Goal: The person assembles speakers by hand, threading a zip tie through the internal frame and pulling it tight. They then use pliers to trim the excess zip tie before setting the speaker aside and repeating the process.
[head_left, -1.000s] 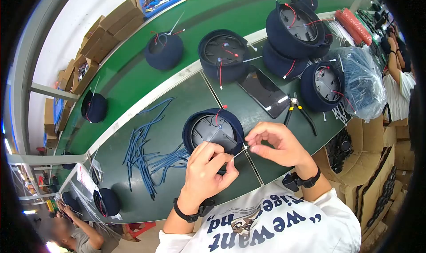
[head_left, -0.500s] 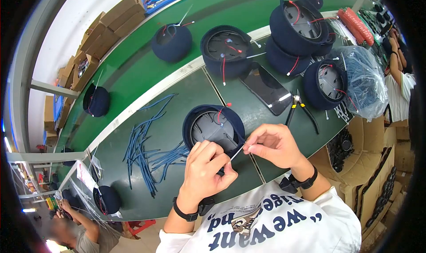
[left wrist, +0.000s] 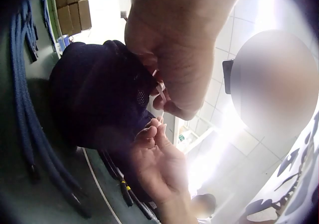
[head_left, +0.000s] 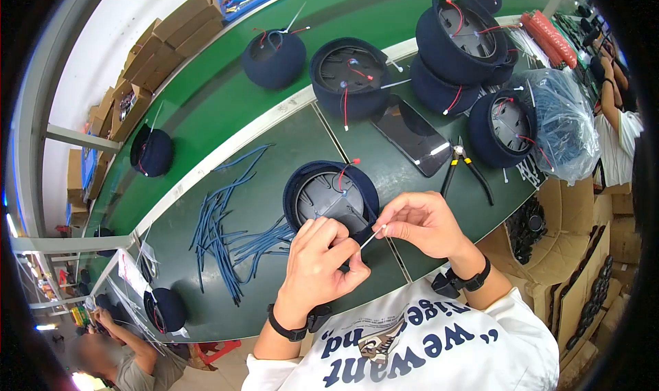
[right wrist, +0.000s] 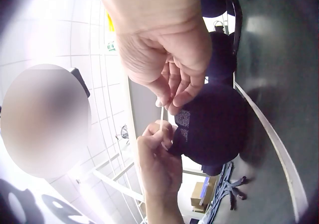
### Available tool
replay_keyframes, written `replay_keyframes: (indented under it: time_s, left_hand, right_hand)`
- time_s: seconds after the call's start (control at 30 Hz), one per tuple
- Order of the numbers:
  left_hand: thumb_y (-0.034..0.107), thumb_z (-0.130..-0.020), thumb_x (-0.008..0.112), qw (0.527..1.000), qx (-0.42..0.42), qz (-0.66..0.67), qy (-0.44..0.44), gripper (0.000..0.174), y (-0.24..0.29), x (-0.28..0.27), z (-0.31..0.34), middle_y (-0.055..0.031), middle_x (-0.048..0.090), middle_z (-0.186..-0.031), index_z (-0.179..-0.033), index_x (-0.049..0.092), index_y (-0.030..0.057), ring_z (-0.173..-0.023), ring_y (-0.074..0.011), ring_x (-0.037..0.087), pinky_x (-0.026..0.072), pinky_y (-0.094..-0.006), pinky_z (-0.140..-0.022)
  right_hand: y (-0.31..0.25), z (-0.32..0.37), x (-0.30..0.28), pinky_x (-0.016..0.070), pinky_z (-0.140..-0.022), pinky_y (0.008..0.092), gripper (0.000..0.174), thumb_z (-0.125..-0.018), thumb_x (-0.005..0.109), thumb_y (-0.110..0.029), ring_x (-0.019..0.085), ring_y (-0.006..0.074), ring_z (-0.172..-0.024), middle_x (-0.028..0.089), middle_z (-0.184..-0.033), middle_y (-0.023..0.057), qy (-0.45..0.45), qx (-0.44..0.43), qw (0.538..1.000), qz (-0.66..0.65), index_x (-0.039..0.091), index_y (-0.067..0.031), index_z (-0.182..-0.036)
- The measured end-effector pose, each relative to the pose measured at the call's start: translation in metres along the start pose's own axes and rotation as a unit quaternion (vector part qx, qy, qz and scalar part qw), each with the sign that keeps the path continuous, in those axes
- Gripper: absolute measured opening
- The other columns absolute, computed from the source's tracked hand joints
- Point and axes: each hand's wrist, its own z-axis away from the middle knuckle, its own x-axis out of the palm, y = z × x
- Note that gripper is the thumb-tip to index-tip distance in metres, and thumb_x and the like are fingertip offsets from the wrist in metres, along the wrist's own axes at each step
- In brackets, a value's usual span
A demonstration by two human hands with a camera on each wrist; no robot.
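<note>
A round navy fabric-covered shell [head_left: 291,193] with a grey plastic inside and a red wire sits on the dark green bench before me. At its near rim, my left hand [head_left: 318,262] pinches a thin white cable tie [head_left: 369,240] between thumb and curled forefinger. My right hand [head_left: 427,225] pinches the tie's other end between thumb and fingertips, just right of the rim. Stretched between both hands, the tie also shows in the right wrist view as a short white strip [right wrist: 162,117]. The left hand's fingers partly hide the shell's near edge.
Loose dark blue cords [head_left: 223,236] lie to the left. Yellow-and-black cutters [head_left: 458,163] and a dark phone [head_left: 413,138] lie to the right. Similar shells [head_left: 458,41] stand stacked beyond, beside a clear bag of cords [head_left: 564,127]. More shells sit on the green belt [head_left: 206,127].
My right fingertips have come together on the tie, from a looser, more spread hold. The left hand keeps its pinch. Shells on the belt have shifted right and away.
</note>
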Motion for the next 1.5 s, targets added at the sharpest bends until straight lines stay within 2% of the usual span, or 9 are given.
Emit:
replay_keyframes:
  time_s: [0.5,0.73,0.97,1.13,1.23,1.3,1.37,1.4,1.5]
  left_hand:
    - [0.005,-0.064,0.084,0.999,-0.011,-0.039,0.033,0.023,0.003,0.007,-0.001,-0.0048,0.055,-0.085,-0.083,0.071,0.0081,-0.074,-0.0247,0.057,0.0469,-0.0373,-0.065]
    - [0.011,-0.067,0.087,0.978,0.152,-0.127,0.059,0.037,-0.006,0.011,0.004,-0.0007,0.071,-0.101,-0.104,0.082,0.0073,-0.089,-0.0204,0.064,0.0485,-0.0368,-0.070]
    - [0.012,-0.069,0.090,0.964,0.142,-0.202,0.099,0.031,-0.011,0.011,0.011,0.0030,0.070,-0.100,-0.099,0.080,0.0135,-0.088,-0.0189,0.062,0.0451,-0.0358,-0.071]
    - [0.041,-0.065,0.102,0.938,0.094,-0.221,0.248,0.046,0.013,-0.005,0.042,0.0040,0.046,-0.076,-0.076,0.063,0.0186,-0.066,-0.0149,0.045,0.0388,-0.0282,-0.066]
    - [0.043,-0.061,0.103,0.972,0.029,-0.200,0.119,0.060,-0.002,-0.026,0.093,0.0004,0.051,-0.082,-0.075,0.052,0.0171,-0.064,-0.0168,0.046,0.0385,-0.0291,-0.060]
    - [0.045,-0.060,0.103,0.981,-0.150,-0.102,0.075,0.062,-0.024,-0.022,0.092,-0.0033,0.059,-0.088,-0.085,0.058,0.0104,-0.075,-0.0205,0.056,0.0443,-0.0333,-0.061]
    - [0.040,-0.049,0.107,0.956,-0.279,-0.002,0.091,0.102,-0.027,-0.018,0.060,-0.0117,0.060,-0.120,-0.128,0.054,0.0013,-0.104,-0.0258,0.066,0.0575,-0.0357,-0.080]
    - [0.038,-0.045,0.108,0.954,-0.291,0.022,0.065,0.126,-0.034,-0.017,0.057,-0.0179,0.055,-0.142,-0.148,0.046,0.0006,-0.122,-0.0319,0.065,0.0572,-0.0398,-0.098]
    - [0.040,-0.047,0.107,0.986,-0.140,0.077,0.056,0.136,-0.055,-0.009,0.017,-0.0227,0.046,-0.159,-0.158,0.038,0.0023,-0.141,-0.0412,0.054,0.0490,-0.0472,-0.114]
  right_hand:
    - [0.003,-0.001,0.006,0.0579,-0.093,0.0316,0.012,-0.096,0.075,0.004,0.072,0.0165,-0.103,0.075,-0.108,0.0099,-0.003,-0.004,1.000,-0.007,0.072,0.0035,-0.108]
    - [-0.001,-0.002,0.003,0.0532,-0.103,0.0379,0.011,-0.087,0.084,-0.004,0.069,0.0225,-0.116,0.071,-0.113,0.0102,0.006,-0.080,0.974,0.211,0.075,-0.0014,-0.093]
    - [0.004,0.006,-0.009,0.0454,-0.116,0.0469,0.009,-0.092,0.078,-0.004,0.056,0.0336,-0.139,0.059,-0.137,0.0162,0.082,-0.135,0.985,0.068,0.070,-0.0015,-0.091]
    - [0.004,0.012,-0.022,0.0427,-0.118,0.0499,0.018,-0.104,0.064,-0.019,0.054,0.0356,-0.141,0.053,-0.149,0.0211,0.026,-0.088,0.995,0.028,0.062,-0.0041,-0.096]
    - [-0.012,0.000,-0.038,0.0414,-0.118,0.0474,0.018,-0.101,0.063,-0.016,0.054,0.0327,-0.142,0.052,-0.154,0.0204,0.071,-0.068,0.993,0.067,0.066,-0.0002,-0.109]
    - [-0.024,-0.019,-0.040,0.0395,-0.120,0.0457,0.059,-0.090,0.078,-0.019,0.048,0.0336,-0.148,0.044,-0.162,0.0218,-0.015,-0.035,0.977,0.212,0.056,0.0000,-0.142]
    - [-0.040,-0.044,-0.023,0.0380,-0.122,0.0443,0.086,-0.083,0.087,-0.021,0.044,0.0350,-0.151,0.040,-0.165,0.0228,-0.119,-0.030,0.912,0.391,0.045,-0.0018,-0.156]
    - [-0.033,-0.060,-0.026,0.0356,-0.124,0.0467,0.127,-0.064,0.100,-0.026,0.034,0.0336,-0.157,0.027,-0.173,0.0193,-0.182,-0.037,0.881,0.435,0.028,-0.0040,-0.166]
    - [-0.025,-0.082,-0.010,0.0334,-0.126,0.0419,0.134,-0.057,0.102,-0.032,0.034,0.0375,-0.156,0.029,-0.171,0.0224,-0.200,-0.047,0.880,0.428,0.028,-0.0035,-0.165]
